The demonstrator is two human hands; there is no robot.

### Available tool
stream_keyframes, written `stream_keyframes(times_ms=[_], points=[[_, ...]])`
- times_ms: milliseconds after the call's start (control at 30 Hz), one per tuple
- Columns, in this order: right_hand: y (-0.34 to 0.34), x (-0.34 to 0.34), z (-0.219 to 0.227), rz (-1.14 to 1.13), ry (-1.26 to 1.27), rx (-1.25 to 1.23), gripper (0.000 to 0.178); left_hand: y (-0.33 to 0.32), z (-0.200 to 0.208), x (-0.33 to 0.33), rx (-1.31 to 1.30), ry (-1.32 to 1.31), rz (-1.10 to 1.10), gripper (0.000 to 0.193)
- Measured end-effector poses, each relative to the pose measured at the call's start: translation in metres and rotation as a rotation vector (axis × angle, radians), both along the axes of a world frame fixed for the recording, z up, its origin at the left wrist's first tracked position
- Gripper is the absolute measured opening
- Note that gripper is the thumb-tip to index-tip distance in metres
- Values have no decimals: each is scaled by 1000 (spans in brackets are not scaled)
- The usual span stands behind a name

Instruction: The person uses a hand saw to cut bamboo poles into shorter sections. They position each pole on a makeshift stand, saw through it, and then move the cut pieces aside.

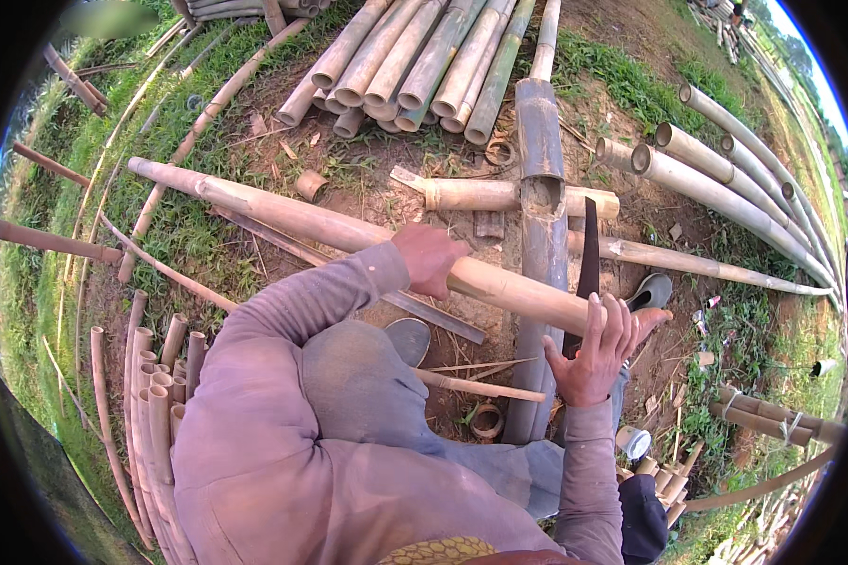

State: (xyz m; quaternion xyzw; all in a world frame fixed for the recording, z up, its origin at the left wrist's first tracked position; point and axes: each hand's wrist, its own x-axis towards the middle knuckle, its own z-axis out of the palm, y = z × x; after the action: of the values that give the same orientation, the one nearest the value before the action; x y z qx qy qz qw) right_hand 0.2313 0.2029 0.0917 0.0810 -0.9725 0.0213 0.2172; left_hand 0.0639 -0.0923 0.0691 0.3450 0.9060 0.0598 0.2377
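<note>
Gripping: my left hand (pixel 431 256) is wrapped over the long pale bamboo pole (pixel 349 231), closed on it from above near its middle.
Right hand: my right hand (pixel 598 353) has its fingers closed round the handle of a dark blade (pixel 588 259); the blade stands upright, just beside the thick end of the pole. I cannot tell whether its edge touches the bamboo.
Pole: it runs from upper left down to the right, resting across a grey split bamboo trough (pixel 540 217) that lies lengthwise away from me.
Crosspiece: a short bamboo section (pixel 485 195) lies under the trough, just beyond the pole.
Stack ahead: a bundle of cut poles (pixel 424 61) lies at the top, open ends facing me.
Right side: more long poles (pixel 725 179) fan over the grass.
Left side: short cut pieces (pixel 155 395) stand packed together by my left elbow.
Packages: a small round tin (pixel 634 441) with a pale top sits on the ground below my right hand; small coloured scraps (pixel 707 315) lie on the dirt to the right, too small to make out.
Ground: bare dirt with bamboo rings (pixel 487 419) and chips.
</note>
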Motion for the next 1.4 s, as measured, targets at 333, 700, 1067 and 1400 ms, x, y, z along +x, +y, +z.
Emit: stream_keyframes(times_ms=[333, 700, 1067, 1400], points=[[-6, 51, -59, 248, -455, -71, 68, -176, -89, 67, 844, 833, 1527, 82], [6, 129, -33, 128, -514, -180, 73, -176, -142, 95, 1962, -535, 1626, 39], [89, 228, -18, -290, -677, -275, 81, -40, -10, 39, 1565, -1026, 871, 79], [11, 192, 2, -249, -730, -1005, 80, 28, -15, -99, 1579, -936, 776, 73]])
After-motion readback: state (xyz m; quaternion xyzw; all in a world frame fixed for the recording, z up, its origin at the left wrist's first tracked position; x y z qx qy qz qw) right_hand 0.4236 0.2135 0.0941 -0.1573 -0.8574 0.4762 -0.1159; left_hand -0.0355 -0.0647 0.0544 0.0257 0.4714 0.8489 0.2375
